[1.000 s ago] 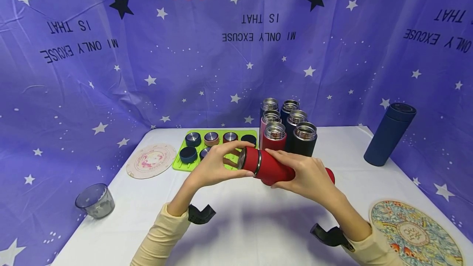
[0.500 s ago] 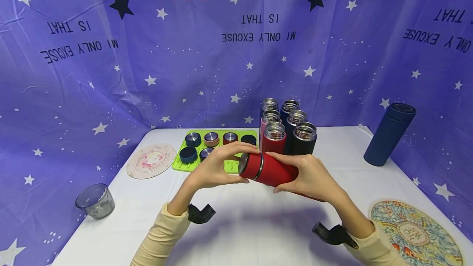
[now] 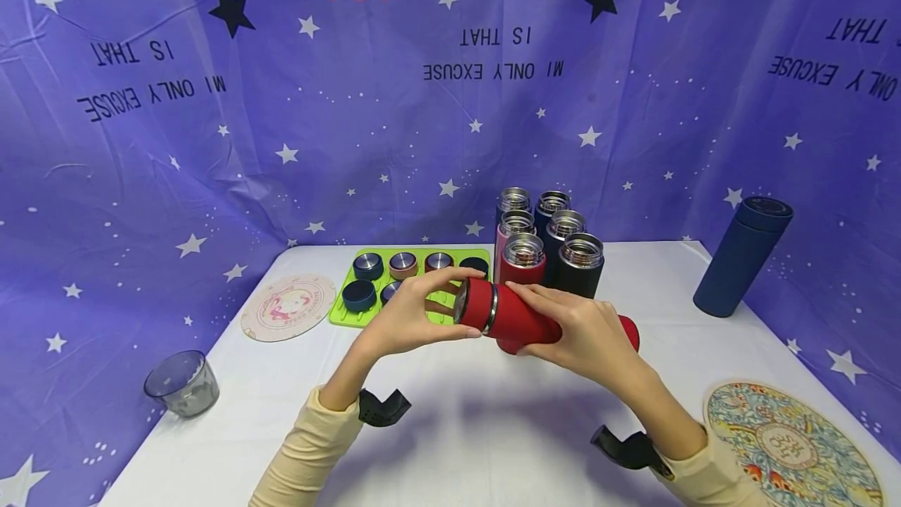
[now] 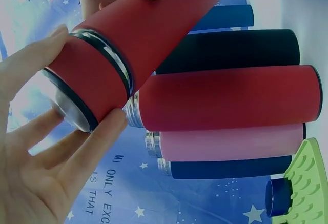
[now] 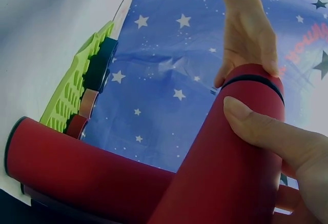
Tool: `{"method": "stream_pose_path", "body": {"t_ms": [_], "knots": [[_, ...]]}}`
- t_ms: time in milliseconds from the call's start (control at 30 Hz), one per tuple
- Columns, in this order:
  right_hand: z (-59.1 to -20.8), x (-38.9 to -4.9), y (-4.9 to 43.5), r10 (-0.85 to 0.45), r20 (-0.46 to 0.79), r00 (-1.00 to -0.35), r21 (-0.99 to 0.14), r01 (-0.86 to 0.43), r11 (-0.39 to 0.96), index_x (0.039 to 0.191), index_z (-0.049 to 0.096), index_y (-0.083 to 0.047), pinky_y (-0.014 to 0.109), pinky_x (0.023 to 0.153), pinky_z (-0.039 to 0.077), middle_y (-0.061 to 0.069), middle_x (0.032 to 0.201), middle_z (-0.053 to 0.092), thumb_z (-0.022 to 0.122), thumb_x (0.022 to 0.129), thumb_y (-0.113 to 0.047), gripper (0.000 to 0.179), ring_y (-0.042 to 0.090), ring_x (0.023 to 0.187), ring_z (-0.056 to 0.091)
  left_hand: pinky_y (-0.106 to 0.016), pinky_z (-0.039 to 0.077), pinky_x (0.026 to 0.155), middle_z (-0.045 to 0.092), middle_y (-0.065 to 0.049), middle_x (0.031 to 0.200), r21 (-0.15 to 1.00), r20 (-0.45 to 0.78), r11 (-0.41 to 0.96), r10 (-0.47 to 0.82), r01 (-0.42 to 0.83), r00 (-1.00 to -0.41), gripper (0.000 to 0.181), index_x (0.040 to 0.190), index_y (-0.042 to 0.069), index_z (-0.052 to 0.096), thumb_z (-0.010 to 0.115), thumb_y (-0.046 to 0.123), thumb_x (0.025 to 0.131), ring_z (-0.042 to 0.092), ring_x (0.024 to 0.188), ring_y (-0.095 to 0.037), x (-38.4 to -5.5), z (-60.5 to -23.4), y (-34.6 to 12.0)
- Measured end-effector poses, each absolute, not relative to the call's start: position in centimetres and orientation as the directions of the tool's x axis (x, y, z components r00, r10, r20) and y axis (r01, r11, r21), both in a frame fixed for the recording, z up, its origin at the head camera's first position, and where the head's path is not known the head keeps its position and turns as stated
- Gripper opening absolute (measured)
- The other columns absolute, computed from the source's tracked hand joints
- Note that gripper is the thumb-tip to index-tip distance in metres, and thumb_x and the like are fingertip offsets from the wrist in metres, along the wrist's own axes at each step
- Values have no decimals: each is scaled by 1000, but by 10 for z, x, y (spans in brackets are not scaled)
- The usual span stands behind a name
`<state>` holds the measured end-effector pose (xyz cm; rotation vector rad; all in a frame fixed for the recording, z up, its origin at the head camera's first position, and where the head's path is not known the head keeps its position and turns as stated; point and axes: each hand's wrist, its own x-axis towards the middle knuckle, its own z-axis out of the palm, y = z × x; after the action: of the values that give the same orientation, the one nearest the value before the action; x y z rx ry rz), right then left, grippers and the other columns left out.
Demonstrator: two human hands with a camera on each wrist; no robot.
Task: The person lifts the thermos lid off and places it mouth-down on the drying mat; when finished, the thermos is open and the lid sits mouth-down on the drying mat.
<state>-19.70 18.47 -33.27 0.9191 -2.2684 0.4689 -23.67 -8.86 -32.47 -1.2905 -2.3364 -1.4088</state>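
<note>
A red thermos bottle is held up above the table, lying nearly sideways with its lid end to the left. My right hand grips the body, thumb and fingers on opposite sides. On the red lid, my left hand has its thumb and fingertips around the side, just by the shiny metal ring. The lid sits on the bottle. Behind it stands another red bottle without a lid, its steel neck bare, partly hidden by the held one in the head view.
Several lidless bottles, including a pink one and a black one, stand grouped behind my hands. A green tray bears several lids. Further out are a glass cup, a capped blue bottle and two round mats.
Half a second ago the thermos's base dipped toward me and the left fingers were looser at the lid; now the base is raised again and the fingers are back around the lid.
</note>
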Motion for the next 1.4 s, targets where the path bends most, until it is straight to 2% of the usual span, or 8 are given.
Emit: {"method": "stream_pose_path", "body": {"t_ms": [133, 267, 367, 467, 700, 933, 1233, 1400], "knots": [[-332, -198, 187, -495, 649, -578, -134, -727, 673, 132, 61, -24, 38, 65, 58, 2, 114, 69, 92, 57, -43, 83, 18, 93, 68, -29, 56, 82, 58, 2, 125, 615, 531, 149, 647, 774, -547, 72, 133, 14, 56, 88, 13, 69, 56, 112, -14, -236, -321, -88], [-331, -199, 190, -491, 583, -647, -256, -720, 645, 132, 60, -29, 34, 68, 56, -4, 107, 70, 92, 55, -46, 86, 10, 86, 66, -35, 55, 85, 56, -9, 130, 552, 581, 66, 685, 831, -440, 67, 130, 3, 56, 85, -2, 69, 51, 121, -21, -227, -309, -87], [-330, -200, 192, -487, 555, -674, -303, -709, 637, 133, 59, -31, 32, 69, 56, -7, 104, 70, 91, 55, -48, 86, 8, 85, 64, -37, 55, 85, 56, -16, 130, 534, 595, 52, 686, 844, -419, 63, 127, -2, 56, 83, -6, 69, 50, 123, -24, -219, -300, -87], [-330, -200, 192, -488, 557, -672, -288, -707, 646, 134, 59, -30, 33, 69, 56, -4, 106, 70, 91, 56, -48, 86, 10, 86, 65, -37, 56, 83, 57, -17, 127, 543, 589, 81, 673, 836, -448, 63, 126, -4, 57, 83, -5, 69, 53, 120, -24, -216, -297, -86], [-328, -198, 192, -482, 596, -642, -197, -699, 687, 134, 59, -27, 37, 66, 56, 2, 114, 69, 91, 58, -45, 85, 16, 88, 67, -38, 58, 78, 60, -12, 119, 649, 541, 155, 594, 745, -595, 66, 129, -3, 57, 85, 0, 69, 59, 105, -26, -215, -297, -88], [-325, -197, 197, -463, 601, -652, -200, -683, 702, 134, 59, -25, 37, 66, 56, 2, 113, 69, 92, 57, -43, 85, 17, 85, 67, -37, 58, 77, 60, -13, 120, 663, 539, 185, 555, 726, -634, 64, 127, -3, 57, 85, 1, 70, 59, 103, -27, -216, -294, -95], [-312, -196, 215, -411, 597, -689, -369, -691, 621, 139, 54, -26, 32, 66, 57, 2, 103, 71, 92, 61, -35, 87, 15, 81, 67, -35, 58, 79, 60, -13, 122, 685, 498, 240, 535, 688, -682, 66, 130, 0, 56, 85, 3, 71, 60, 102, -26, -224, -297, -104], [-303, -197, 233, -332, 626, -705, -430, -668, 607, 140, 53, -25, 26, 69, 57, 6, 105, 70, 93, 62, -30, 88, 19, 85, 69, -33, 57, 80, 60, -11, 122, 704, 465, 268, 525, 657, -713, 66, 132, 2, 56, 84, 5, 73, 60, 101, -24, -233, -300, -105]]}}
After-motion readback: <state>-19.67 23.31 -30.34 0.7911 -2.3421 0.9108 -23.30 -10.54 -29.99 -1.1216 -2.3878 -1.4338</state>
